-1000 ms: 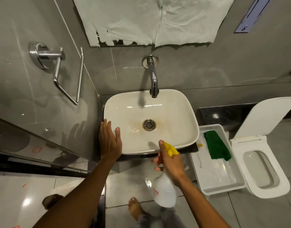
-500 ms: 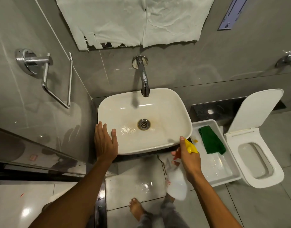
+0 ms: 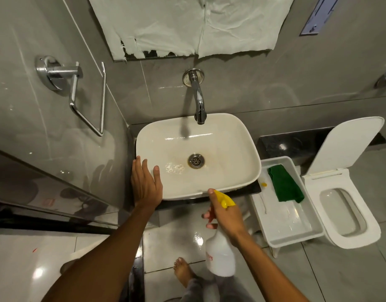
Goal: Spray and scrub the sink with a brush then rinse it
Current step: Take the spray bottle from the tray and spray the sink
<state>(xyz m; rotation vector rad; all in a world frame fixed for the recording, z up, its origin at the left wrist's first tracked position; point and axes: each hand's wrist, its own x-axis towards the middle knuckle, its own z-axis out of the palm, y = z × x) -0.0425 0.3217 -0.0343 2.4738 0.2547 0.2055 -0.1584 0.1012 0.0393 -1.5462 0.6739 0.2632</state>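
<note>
A white rectangular sink [image 3: 235, 147] sits on a dark counter, with rust-coloured stains around its metal drain [image 3: 196, 160] and a foamy patch left of the drain. A chrome tap [image 3: 198, 99] comes out of the wall above it. My left hand [image 3: 145, 184] rests flat on the sink's left front rim, fingers apart. My right hand [image 3: 226, 214] grips a white spray bottle [image 3: 219, 253] with a yellow nozzle, held just in front of the sink's front rim. No brush is clearly visible.
A white tray [image 3: 296, 234] right of the sink holds a green cloth [image 3: 284, 184] and a small yellow item [image 3: 263, 184]. Beyond it stands an open toilet [image 3: 344, 205]. A chrome towel holder [image 3: 78, 90] juts from the left wall. My bare foot [image 3: 183, 271] is on the wet floor.
The view shifted while my right hand, holding the spray bottle, swung right toward the tray and then came back to the sink's front rim. My left hand stayed on the rim.
</note>
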